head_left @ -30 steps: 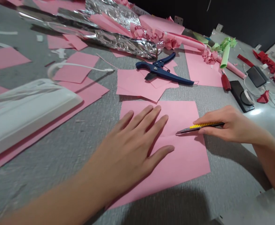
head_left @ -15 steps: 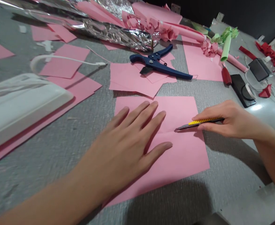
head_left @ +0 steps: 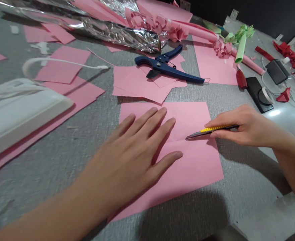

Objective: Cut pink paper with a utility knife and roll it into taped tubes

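A pink paper sheet (head_left: 192, 167) lies flat on the grey table in front of me. My left hand (head_left: 134, 157) rests on it palm down with fingers spread, pressing the left half. My right hand (head_left: 240, 125) grips a yellow utility knife (head_left: 210, 130), whose blade tip touches the sheet along a crease near its middle, just right of my left fingertips.
Blue cutting pliers (head_left: 167, 67) lie on a pile of pink squares (head_left: 137, 83) beyond the sheet. Silver foil (head_left: 122, 31), pink paper flowers (head_left: 162, 26) and a green roll (head_left: 240, 50) line the far side. A white tray (head_left: 24, 113) sits left; black devices (head_left: 258, 93) and red scraps (head_left: 288, 55) right.
Both hands and the knife keep their pose on the sheet; only the view has drifted slightly, shifting everything up and left in the picture.
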Tool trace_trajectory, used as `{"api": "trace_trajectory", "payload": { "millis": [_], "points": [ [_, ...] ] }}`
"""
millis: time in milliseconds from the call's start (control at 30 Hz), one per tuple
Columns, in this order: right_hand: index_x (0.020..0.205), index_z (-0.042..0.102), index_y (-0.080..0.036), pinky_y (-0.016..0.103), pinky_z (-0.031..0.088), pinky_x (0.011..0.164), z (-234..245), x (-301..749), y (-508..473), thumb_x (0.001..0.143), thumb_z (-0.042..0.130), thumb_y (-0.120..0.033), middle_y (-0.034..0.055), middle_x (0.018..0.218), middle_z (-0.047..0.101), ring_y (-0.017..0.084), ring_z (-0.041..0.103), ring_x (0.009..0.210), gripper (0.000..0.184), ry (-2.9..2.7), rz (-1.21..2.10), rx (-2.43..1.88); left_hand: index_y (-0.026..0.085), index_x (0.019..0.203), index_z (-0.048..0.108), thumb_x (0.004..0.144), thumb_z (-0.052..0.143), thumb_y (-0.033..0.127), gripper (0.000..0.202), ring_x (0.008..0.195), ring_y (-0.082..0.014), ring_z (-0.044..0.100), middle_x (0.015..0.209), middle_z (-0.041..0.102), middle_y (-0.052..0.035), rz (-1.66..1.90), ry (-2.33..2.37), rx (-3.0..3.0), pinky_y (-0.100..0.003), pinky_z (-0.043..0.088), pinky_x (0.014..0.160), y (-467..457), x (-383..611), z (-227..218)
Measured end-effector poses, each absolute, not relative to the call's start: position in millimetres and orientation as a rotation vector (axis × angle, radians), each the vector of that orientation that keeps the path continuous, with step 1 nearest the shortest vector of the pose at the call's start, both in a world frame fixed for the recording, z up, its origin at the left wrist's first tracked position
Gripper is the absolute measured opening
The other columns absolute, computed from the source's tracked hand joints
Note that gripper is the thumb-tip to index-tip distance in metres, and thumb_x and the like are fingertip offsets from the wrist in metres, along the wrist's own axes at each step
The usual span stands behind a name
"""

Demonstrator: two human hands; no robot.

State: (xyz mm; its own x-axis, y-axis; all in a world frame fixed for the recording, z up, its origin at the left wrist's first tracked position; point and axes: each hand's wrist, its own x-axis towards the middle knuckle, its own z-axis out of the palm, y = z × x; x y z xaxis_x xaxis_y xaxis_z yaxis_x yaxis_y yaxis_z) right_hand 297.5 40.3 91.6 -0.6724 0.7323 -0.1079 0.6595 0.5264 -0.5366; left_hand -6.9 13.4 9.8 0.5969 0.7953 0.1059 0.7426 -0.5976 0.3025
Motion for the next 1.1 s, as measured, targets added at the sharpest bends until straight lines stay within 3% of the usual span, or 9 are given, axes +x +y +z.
{"api": "trace_trajectory", "payload": {
  "millis": [167, 467, 1100],
  "points": [
    [0.126, 0.084, -0.023, 0.027, 0.051, 0.075, 93.0, 297.2, 41.1, 0.109, 0.067, -0.030, 0.0065, 0.112, 0.088, 0.020, 0.081, 0.091, 0.025, -2.651, 0.839, -1.191, 0.020, 0.162, 0.051, 0.108, 0.041, 0.065, 0.071, 0.165, -0.0434, 0.037, 0.176, 0.043, -0.0196, 0.332, 1.266, 2.598, -0.070, 0.032, 0.132, 13.2, -6.9, 9.9],
    [0.127, 0.083, -0.024, 0.028, 0.051, 0.075, 92.5, 296.9, 41.0, 0.110, 0.066, -0.032, 0.0066, 0.113, 0.087, 0.021, 0.080, 0.092, 0.026, -2.680, 0.829, -1.196, 0.028, 0.162, 0.050, 0.107, 0.041, 0.066, 0.068, 0.165, -0.0405, 0.038, 0.177, 0.044, -0.0133, 0.362, 1.295, 2.567, -0.066, 0.031, 0.134, 12.4, -7.5, 8.4],
    [0.123, 0.083, -0.026, 0.031, 0.048, 0.073, 91.8, 297.5, 38.5, 0.110, 0.062, -0.029, 0.0046, 0.107, 0.087, 0.021, 0.077, 0.086, 0.026, -2.761, 0.733, -1.203, 0.023, 0.161, 0.052, 0.107, 0.042, 0.064, 0.068, 0.163, -0.0440, 0.040, 0.175, 0.045, -0.0172, 0.337, 1.278, 2.599, -0.069, 0.034, 0.131, 13.1, -7.3, 10.7]
  ]
}}
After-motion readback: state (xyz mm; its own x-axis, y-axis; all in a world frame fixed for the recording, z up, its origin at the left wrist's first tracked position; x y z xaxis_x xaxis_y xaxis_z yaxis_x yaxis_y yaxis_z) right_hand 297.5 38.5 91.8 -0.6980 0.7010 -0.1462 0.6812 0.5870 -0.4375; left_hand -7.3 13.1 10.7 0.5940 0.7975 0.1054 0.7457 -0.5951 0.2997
